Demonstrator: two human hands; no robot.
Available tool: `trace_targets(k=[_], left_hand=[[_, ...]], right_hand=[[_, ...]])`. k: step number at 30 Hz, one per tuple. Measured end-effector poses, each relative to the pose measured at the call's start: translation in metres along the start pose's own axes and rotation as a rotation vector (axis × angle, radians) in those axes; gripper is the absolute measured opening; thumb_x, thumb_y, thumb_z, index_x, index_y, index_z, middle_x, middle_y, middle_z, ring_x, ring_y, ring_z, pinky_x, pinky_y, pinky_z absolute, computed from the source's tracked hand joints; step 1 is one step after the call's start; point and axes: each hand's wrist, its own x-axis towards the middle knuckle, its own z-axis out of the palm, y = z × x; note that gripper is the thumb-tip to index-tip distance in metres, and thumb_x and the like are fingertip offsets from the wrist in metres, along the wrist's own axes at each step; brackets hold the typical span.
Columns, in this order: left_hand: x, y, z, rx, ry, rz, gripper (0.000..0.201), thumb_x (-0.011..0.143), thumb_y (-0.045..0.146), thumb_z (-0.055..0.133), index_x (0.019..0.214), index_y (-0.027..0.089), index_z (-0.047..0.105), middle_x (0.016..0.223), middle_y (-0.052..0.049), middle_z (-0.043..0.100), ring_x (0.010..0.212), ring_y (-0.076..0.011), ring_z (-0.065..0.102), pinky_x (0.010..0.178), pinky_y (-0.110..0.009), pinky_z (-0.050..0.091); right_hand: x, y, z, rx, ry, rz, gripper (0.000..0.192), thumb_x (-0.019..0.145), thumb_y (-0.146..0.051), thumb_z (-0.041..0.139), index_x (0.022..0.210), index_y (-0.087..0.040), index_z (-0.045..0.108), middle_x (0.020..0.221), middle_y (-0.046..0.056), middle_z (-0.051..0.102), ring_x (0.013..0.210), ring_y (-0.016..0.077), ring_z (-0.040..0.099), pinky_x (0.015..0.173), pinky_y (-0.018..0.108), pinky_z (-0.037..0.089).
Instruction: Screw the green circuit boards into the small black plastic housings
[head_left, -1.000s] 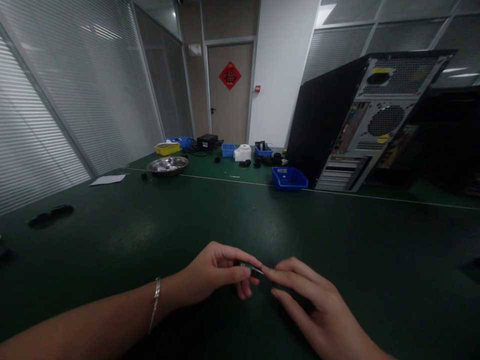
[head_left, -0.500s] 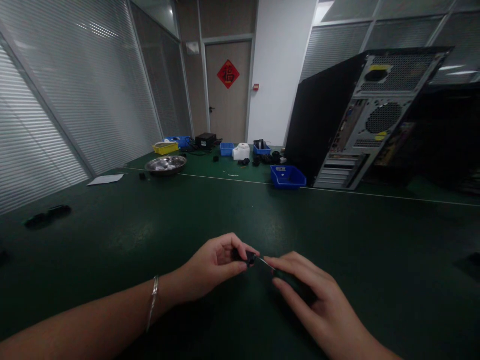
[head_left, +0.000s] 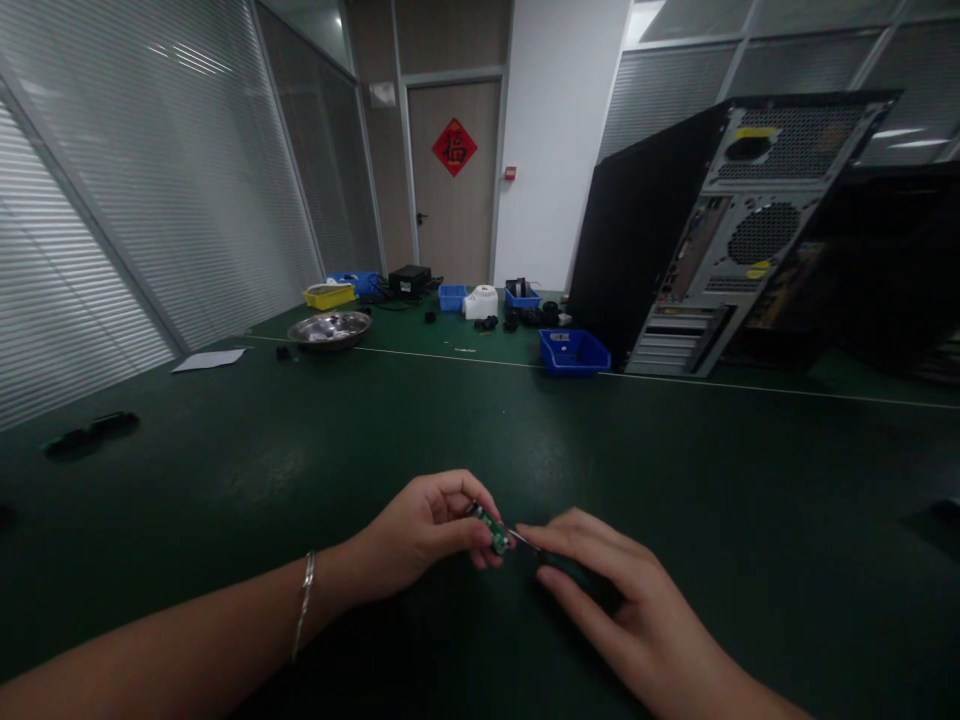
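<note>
Between the thumb and fingers of my left hand [head_left: 439,530] is a small green circuit board [head_left: 493,530], its component side showing. My right hand [head_left: 626,590] grips a screwdriver [head_left: 574,572] by its dark handle, mostly covered by the fingers. The thin metal shaft points left, and its tip is at the right edge of the board; whether it touches I cannot tell. Both hands are above the green tabletop [head_left: 390,420], near its front.
A dark blue bin [head_left: 574,355] stands beside a black computer case [head_left: 660,240] at right. Farther back are a steel bowl [head_left: 330,332], a yellow tray [head_left: 330,297] and a white device [head_left: 481,302]. Dark parts [head_left: 91,434] and a paper sheet [head_left: 208,361] lie at left.
My left hand has turned the piece it holds, so the green board face now shows where a dark side was. The screwdriver and my right hand have shifted slightly left and down.
</note>
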Motion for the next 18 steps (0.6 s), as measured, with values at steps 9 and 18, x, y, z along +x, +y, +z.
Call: trace_targets(k=[9, 18], left_hand=[[0.0000, 0.0036, 0.0031, 0.036, 0.047, 0.053, 0.022, 0.091, 0.022, 0.057, 0.110, 0.017, 0.049, 0.110, -0.011, 0.064, 0.089, -0.0178, 0.065, 0.078, -0.034, 0.052], [-0.0038, 0.0063, 0.0067, 0.263, 0.131, 0.039, 0.028, 0.086, 0.022, 0.062, 0.113, 0.019, 0.064, 0.098, -0.004, 0.065, 0.080, -0.0133, 0.057, 0.072, -0.026, 0.047]], right_hand=[[-0.0023, 0.0008, 0.0004, -0.060, -0.041, 0.023, 0.037, 0.094, -0.015, 0.052, 0.127, -0.030, 0.060, 0.103, 0.004, 0.063, 0.091, 0.0180, 0.064, 0.078, 0.029, 0.053], [-0.0010, 0.0038, 0.0013, -0.079, 0.076, 0.033, 0.032, 0.094, -0.016, 0.053, 0.123, -0.026, 0.062, 0.103, 0.006, 0.063, 0.093, 0.0191, 0.063, 0.082, 0.031, 0.053]])
